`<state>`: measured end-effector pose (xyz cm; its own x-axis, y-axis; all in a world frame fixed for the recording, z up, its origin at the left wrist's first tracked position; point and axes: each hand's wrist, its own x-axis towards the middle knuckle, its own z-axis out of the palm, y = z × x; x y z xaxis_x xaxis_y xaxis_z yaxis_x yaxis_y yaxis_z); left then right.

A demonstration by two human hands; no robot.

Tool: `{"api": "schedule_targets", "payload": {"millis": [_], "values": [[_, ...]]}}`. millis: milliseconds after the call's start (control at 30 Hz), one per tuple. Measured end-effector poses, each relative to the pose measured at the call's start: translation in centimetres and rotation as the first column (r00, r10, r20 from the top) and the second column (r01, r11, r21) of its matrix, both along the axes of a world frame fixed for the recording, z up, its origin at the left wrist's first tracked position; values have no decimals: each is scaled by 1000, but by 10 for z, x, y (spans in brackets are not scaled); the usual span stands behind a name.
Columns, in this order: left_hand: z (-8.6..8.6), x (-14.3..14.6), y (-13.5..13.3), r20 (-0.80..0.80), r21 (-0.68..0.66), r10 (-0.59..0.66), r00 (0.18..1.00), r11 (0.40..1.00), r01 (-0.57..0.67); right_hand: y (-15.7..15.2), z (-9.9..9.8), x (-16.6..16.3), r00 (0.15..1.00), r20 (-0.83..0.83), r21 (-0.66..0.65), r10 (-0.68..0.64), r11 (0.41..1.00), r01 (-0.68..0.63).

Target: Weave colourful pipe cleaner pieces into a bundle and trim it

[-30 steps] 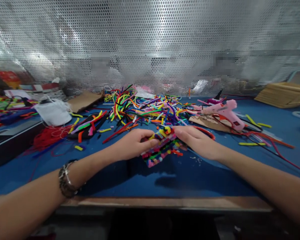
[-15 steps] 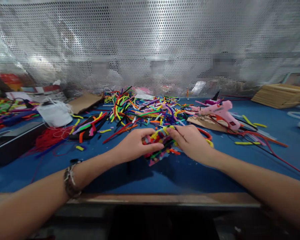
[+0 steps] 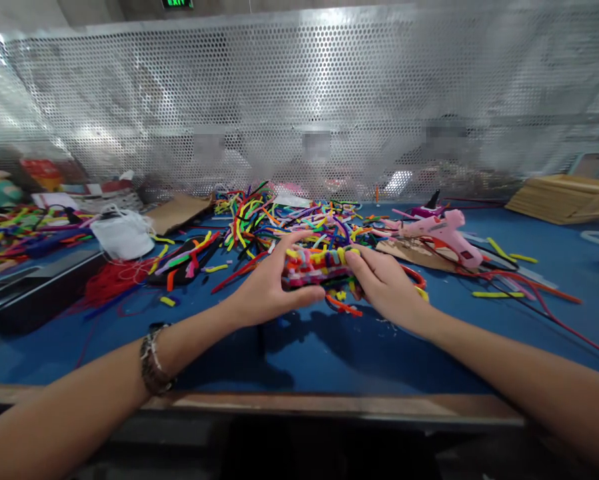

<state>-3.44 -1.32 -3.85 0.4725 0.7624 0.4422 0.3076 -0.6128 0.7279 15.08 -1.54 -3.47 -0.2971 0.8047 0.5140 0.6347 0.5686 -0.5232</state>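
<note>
A multicoloured woven pipe-cleaner piece (image 3: 314, 267) is held just above the blue table, between my two hands. My left hand (image 3: 264, 280) spans its left end, thumb along the lower edge and index finger over the top; the other fingers are hidden behind it. With thumb and fingers my right hand (image 3: 386, 283) pinches the right end. Under the piece, short orange and yellow pipe-cleaner bits (image 3: 343, 305) lie on the table. Partly behind my right hand shows a red-orange scissor-like loop (image 3: 415, 275).
A large heap of pipe cleaners (image 3: 289, 223) lies beyond my hands. Rightward are a pink glue gun (image 3: 452, 237) with its cord and stacked wooden trays (image 3: 562, 199). To the left are a white mask (image 3: 123, 233), red thread (image 3: 114, 280) and a black box (image 3: 39, 290). Perforated metal panel (image 3: 279, 87) behind.
The woven piece has turned from a slanted to a more level position, showing its long side. My left thumb and index finger have spread wider around it. The view has tilted up slightly.
</note>
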Motion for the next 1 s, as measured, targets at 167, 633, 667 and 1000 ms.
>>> {"api": "schedule_targets", "payload": {"millis": [167,633,667,1000], "values": [[-5,-3,-2,-109,233,-19,994,971,44,-2,1,-1,996,-91,-121,-3,993,-8],[-1,0,-3,73,18,-70,995,997,69,-4,-1,-2,987,-140,-271,78,956,-114],[-1,-1,-2,74,26,-68,995,997,67,-4,0,-1,991,-110,-231,79,968,-103],[0,-4,9,-215,109,152,965,985,-131,0,5,4,995,59,-39,85,996,-83]]}}
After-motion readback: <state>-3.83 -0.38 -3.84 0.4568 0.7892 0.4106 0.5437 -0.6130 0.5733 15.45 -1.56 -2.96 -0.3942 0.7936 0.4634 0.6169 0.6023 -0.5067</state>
